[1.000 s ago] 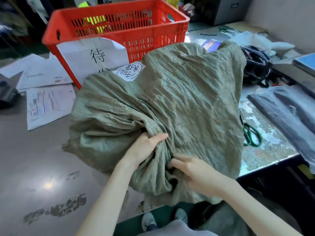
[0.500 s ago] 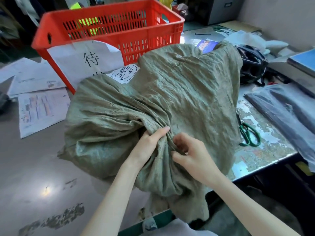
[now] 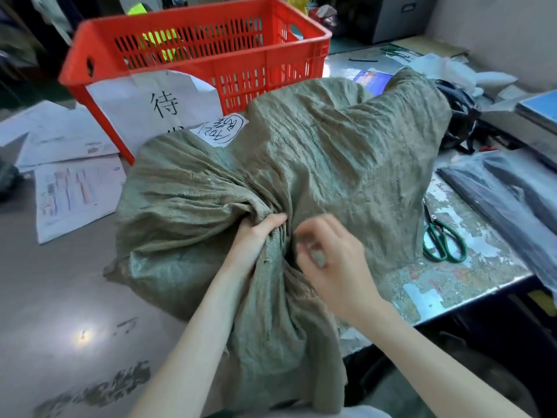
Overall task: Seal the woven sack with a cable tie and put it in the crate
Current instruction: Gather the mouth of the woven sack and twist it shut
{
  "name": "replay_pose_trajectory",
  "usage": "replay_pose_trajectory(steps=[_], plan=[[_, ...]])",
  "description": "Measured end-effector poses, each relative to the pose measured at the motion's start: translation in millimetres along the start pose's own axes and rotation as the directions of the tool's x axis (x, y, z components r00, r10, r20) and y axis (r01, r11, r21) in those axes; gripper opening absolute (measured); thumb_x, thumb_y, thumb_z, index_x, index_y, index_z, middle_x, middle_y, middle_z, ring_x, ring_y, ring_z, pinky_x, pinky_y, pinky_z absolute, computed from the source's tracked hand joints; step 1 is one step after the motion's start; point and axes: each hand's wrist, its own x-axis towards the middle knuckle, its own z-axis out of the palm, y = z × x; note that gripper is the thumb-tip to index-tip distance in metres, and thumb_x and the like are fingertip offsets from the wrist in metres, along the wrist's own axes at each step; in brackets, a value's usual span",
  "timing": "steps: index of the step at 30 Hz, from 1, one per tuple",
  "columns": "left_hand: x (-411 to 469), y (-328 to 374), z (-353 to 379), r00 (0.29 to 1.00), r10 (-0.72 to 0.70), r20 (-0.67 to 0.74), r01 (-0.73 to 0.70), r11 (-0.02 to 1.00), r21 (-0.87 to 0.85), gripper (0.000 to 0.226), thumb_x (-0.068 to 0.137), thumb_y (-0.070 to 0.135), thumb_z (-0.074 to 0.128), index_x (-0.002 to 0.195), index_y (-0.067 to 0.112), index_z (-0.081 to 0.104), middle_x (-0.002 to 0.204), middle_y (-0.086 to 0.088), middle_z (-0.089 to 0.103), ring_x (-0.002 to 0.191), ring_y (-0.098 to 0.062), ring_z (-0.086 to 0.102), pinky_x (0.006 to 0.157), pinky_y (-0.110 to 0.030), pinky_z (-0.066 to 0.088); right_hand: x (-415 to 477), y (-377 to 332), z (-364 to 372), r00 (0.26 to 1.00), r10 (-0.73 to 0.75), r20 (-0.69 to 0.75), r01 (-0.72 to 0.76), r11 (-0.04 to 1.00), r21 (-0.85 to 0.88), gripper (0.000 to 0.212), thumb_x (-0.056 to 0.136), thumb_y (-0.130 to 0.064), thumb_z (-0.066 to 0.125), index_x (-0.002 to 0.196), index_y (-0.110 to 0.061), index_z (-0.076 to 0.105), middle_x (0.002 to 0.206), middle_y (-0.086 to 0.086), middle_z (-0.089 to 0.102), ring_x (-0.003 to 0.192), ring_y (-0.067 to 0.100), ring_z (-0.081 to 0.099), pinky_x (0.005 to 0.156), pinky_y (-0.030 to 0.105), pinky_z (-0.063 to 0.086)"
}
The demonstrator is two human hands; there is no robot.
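Note:
A bulky olive-green woven sack [image 3: 316, 164] lies on the table, its loose mouth hanging over the near edge. My left hand [image 3: 256, 239] clutches the bunched fabric at the sack's neck. My right hand [image 3: 328, 257] is blurred beside it, fingers curled and pinching folds of the same neck. A red slatted plastic crate [image 3: 241, 64] stands behind the sack at the back of the table, with a white paper sign on its front. A black cable tie [image 3: 363, 60] lies far back on the table to the right of the crate.
Green-handled scissors [image 3: 441, 239] lie to the right of the sack. A dark plastic-wrapped bundle [image 3: 509, 194] and a black helmet [image 3: 461, 116] sit at the right. Printed papers [image 3: 75, 191] lie at the left. The table's near edge runs under my arms.
My hands have moved up the sack and closer together, gathering more fabric into a tighter neck. The right hand has lifted from flat on the cloth to a curled pinch.

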Motion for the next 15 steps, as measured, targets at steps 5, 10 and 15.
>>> replay_pose_trajectory(steps=[5,10,15], plan=[[-1.9,-3.8,4.4,0.999,-0.045,0.011,0.046,0.994,-0.095,0.010,0.091,0.009,0.064,0.099,0.013,0.068,0.086,0.009,0.077,0.073,0.001,0.072,0.057,-0.011,0.052,14.4,16.7,-1.0,0.959,0.257,-0.117,-0.267,0.960,-0.080,0.056,0.082,-0.019,0.067,0.131,-0.011,0.042,0.138,0.011,0.032,0.122,0.026,0.033,0.101,0.035,0.034],[-10.0,-9.3,3.7,0.986,0.010,0.165,0.017,0.986,-0.165,0.031,0.086,0.026,0.071,0.113,0.011,0.070,0.116,-0.005,0.074,0.112,-0.018,0.067,0.096,-0.031,0.052,9.7,8.8,9.9,0.953,0.291,-0.078,-0.268,0.937,0.225,0.041,0.083,-0.002,0.065,0.120,-0.010,0.050,0.116,0.006,0.048,0.088,0.009,0.058,0.079,0.012,0.046],[-11.2,-11.6,7.8,0.978,-0.072,0.197,0.117,0.968,-0.223,0.053,0.080,0.028,0.070,0.124,-0.001,0.063,0.127,-0.024,0.064,0.121,-0.037,0.060,0.109,-0.048,0.043,8.6,1.1,13.3,0.924,0.370,-0.093,-0.312,0.874,0.373,0.021,0.084,-0.004,0.065,0.101,-0.014,0.058,0.095,0.002,0.061,0.077,0.016,0.058,0.072,0.021,0.047]])
